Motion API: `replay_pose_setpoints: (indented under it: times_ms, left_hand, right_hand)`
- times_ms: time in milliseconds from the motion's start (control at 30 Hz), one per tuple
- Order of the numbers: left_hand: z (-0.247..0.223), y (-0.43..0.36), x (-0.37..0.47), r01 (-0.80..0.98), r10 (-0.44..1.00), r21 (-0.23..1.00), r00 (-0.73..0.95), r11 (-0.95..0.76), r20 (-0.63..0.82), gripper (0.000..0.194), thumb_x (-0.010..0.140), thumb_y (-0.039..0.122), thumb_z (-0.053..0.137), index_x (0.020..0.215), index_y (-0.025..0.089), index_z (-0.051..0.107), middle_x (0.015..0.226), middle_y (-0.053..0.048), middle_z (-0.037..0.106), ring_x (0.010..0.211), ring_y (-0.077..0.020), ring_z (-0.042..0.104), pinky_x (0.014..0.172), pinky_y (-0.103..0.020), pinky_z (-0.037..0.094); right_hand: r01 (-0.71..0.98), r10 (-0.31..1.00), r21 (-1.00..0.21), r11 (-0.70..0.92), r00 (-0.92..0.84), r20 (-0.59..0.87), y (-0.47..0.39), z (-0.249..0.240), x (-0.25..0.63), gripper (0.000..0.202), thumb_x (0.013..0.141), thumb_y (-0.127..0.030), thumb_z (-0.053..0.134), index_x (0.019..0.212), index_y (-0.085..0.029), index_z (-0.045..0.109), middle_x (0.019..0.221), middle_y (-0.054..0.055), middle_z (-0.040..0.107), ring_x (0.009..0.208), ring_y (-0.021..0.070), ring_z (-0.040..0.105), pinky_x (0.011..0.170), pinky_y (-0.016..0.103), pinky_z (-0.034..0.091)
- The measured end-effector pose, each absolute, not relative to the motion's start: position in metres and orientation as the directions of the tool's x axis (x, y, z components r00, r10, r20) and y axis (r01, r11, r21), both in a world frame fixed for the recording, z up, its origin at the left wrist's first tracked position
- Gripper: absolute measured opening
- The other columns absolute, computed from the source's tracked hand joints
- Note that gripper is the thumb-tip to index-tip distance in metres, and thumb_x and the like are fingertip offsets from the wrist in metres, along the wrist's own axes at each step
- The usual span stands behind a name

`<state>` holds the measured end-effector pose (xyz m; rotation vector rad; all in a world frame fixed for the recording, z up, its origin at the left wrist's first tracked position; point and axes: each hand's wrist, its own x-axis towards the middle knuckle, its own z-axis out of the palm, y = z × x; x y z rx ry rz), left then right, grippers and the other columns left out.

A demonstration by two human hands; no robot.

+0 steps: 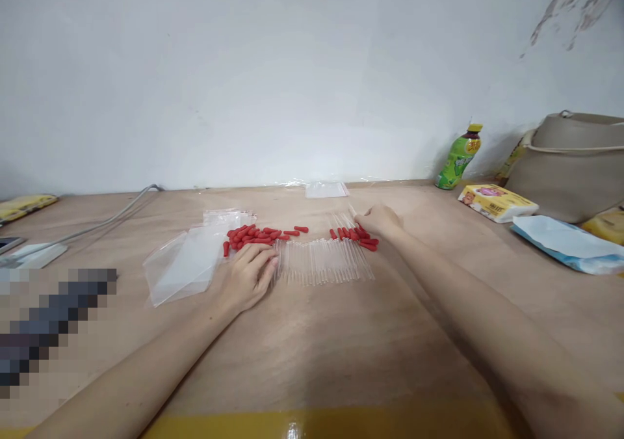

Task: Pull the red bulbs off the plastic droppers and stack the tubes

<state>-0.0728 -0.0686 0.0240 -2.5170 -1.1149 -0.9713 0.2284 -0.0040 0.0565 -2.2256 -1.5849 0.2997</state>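
Observation:
A row of clear glass dropper tubes (322, 262) lies side by side in front of me. My left hand (249, 273) rests at the row's left end, fingers loosely bent and spread, the fingertips touching or close to the outermost tubes. Just beyond it is a heap of red rubber bulbs (253, 233). On the far right side, several droppers fitted with red bulbs (347, 233) lie together, their glass stems pointing away. My right hand (379, 220) is over that group, thumb and finger closed on the glass stem of a dropper (351, 212).
Clear plastic bags (188, 263) lie left of the bulbs, and a small stack of bags (326, 190) sits by the wall. At right are a green drink bottle (458, 158), a yellow tissue pack (497, 203), a blue-white packet (565, 240) and a beige bag (570, 166). A cable (107, 221) crosses the left.

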Motion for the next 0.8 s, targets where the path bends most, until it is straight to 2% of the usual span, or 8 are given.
replay_pose_setpoints:
  times_ms: [133,233,267,367,433,500,667,800]
  left_hand:
    - [0.027,-0.071,-0.07,0.722,0.567,0.055,0.492,-0.69,0.661,0.017,0.086,0.023,0.046,0.094,0.017,0.06,0.093,-0.006,0.061,0.087,-0.0182,0.056,0.081,-0.034,0.047]
    - [0.031,-0.074,-0.065,0.715,0.526,0.03,0.485,-0.698,0.699,0.019,0.085,0.022,0.046,0.098,0.017,0.059,0.095,-0.007,0.062,0.09,-0.0194,0.057,0.082,-0.036,0.047]
    - [0.032,-0.076,-0.063,0.712,0.505,0.008,0.49,-0.702,0.711,0.021,0.085,0.022,0.047,0.102,0.017,0.058,0.098,-0.008,0.062,0.094,-0.0203,0.056,0.084,-0.037,0.046]
    - [0.03,-0.079,-0.055,0.687,0.431,-0.083,0.541,-0.722,0.722,0.032,0.084,0.021,0.05,0.115,0.017,0.053,0.114,-0.01,0.058,0.109,-0.0237,0.051,0.092,-0.04,0.043]
    - [0.026,-0.081,-0.049,0.65,0.389,-0.14,0.597,-0.747,0.702,0.037,0.084,0.022,0.052,0.12,0.017,0.05,0.121,-0.011,0.055,0.116,-0.0252,0.046,0.095,-0.042,0.041]
    - [0.021,-0.082,-0.042,0.597,0.344,-0.184,0.657,-0.78,0.671,0.037,0.084,0.023,0.052,0.121,0.017,0.05,0.123,-0.011,0.054,0.119,-0.0249,0.045,0.098,-0.044,0.038]
    - [0.017,-0.087,-0.029,0.517,0.258,-0.247,0.717,-0.819,0.647,0.025,0.085,0.023,0.053,0.109,0.016,0.057,0.108,-0.006,0.065,0.111,-0.0224,0.054,0.1,-0.044,0.037]
    - [0.017,-0.088,-0.024,0.496,0.219,-0.256,0.712,-0.83,0.667,0.014,0.086,0.02,0.052,0.096,0.016,0.061,0.097,-0.003,0.069,0.1,-0.0196,0.061,0.098,-0.041,0.04]
  right_hand:
    - [0.846,0.952,-0.503,-0.177,0.277,0.131,-0.024,0.067,0.228,0.025,0.074,-0.037,0.047,0.065,-0.019,0.063,0.064,0.003,0.065,0.065,0.0165,0.059,0.058,0.026,0.039]
    - [0.79,0.941,-0.596,0.141,0.079,0.328,-0.047,0.056,0.224,0.022,0.076,-0.038,0.052,0.075,-0.018,0.062,0.072,0.003,0.066,0.066,0.0144,0.058,0.058,0.024,0.04]
    - [0.767,0.909,-0.578,0.279,-0.018,0.415,-0.056,0.048,0.221,0.02,0.077,-0.037,0.054,0.076,-0.018,0.061,0.074,0.003,0.066,0.067,0.0145,0.058,0.06,0.024,0.041]
    - [0.77,0.712,-0.284,0.572,-0.292,0.639,-0.082,0.024,0.211,0.017,0.079,-0.029,0.056,0.09,-0.017,0.061,0.083,0.005,0.066,0.077,0.0173,0.056,0.074,0.032,0.039]
    - [0.76,0.577,-0.078,0.645,-0.418,0.702,-0.095,0.012,0.204,0.02,0.081,-0.026,0.055,0.099,-0.017,0.06,0.082,0.006,0.065,0.078,0.018,0.053,0.075,0.034,0.035]
    - [0.733,0.491,0.031,0.68,-0.486,0.723,-0.104,0.006,0.197,0.017,0.083,-0.023,0.054,0.097,-0.018,0.062,0.077,0.004,0.064,0.074,0.0159,0.051,0.073,0.032,0.033]
    - [0.674,0.379,0.077,0.735,-0.501,0.778,-0.109,0.008,0.187,0.013,0.083,-0.021,0.054,0.092,-0.019,0.063,0.07,0.001,0.061,0.068,0.0127,0.048,0.07,0.031,0.032]
    - [0.661,0.38,0.062,0.748,-0.503,0.776,-0.109,0.009,0.185,0.013,0.081,-0.025,0.057,0.09,-0.019,0.064,0.076,0.002,0.064,0.073,0.0138,0.052,0.073,0.032,0.035]
